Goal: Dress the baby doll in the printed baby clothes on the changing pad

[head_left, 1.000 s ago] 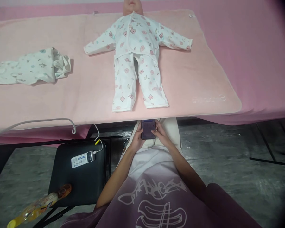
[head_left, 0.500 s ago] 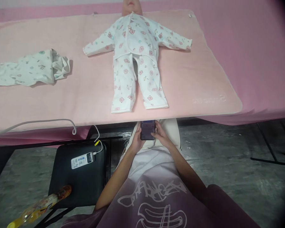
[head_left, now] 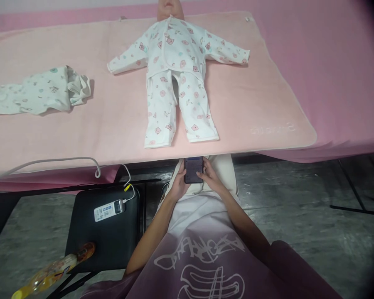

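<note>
A dark smartphone (head_left: 193,171) with its screen lit is held upright over my lap, just below the table's near edge. My left hand (head_left: 180,185) wraps its left side. My right hand (head_left: 211,176) grips the right side, its thumb lying over the screen. Beyond the phone, a baby doll (head_left: 170,10) lies on its back on a pink mat (head_left: 255,99). It wears a white patterned jacket (head_left: 177,47) and matching trousers (head_left: 195,108), arms spread out. The top of its head is out of view.
To the left on the mat lies a crumpled white patterned garment (head_left: 50,91). A black stool (head_left: 112,241) at my left carries a white power bank (head_left: 109,210) with a cable (head_left: 65,159) plugged in. A drink bottle (head_left: 52,272) with a yellow cap is beside the stool's near corner.
My right thumb has shifted slightly up and left over the phone's screen. The view has moved a little; the doll and garments lie as before.
</note>
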`<control>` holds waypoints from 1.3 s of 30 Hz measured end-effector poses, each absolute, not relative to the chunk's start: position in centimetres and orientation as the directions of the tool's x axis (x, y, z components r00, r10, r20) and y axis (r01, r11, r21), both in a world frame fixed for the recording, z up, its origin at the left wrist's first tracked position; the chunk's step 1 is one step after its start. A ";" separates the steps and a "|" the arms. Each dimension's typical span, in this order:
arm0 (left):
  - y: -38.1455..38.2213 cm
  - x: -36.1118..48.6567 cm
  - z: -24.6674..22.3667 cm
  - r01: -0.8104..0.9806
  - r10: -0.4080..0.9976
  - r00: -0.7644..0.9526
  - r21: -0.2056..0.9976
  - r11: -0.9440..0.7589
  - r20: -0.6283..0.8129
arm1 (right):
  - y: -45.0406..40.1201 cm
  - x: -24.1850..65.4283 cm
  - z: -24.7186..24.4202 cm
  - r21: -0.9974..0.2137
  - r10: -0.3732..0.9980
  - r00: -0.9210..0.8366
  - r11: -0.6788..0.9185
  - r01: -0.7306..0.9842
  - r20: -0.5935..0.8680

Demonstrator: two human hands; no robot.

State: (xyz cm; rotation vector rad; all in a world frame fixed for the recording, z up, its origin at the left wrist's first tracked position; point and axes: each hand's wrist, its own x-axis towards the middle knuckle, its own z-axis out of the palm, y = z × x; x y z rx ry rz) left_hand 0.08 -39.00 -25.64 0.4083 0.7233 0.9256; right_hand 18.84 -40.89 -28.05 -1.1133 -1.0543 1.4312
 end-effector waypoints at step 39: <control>-38.8 0.7 -25.2 -0.519 0.844 0.330 0.665 0.537 -0.424 | -40.9 19.6 -27.3 -0.967 0.982 -0.137 -0.154 -0.204 -0.127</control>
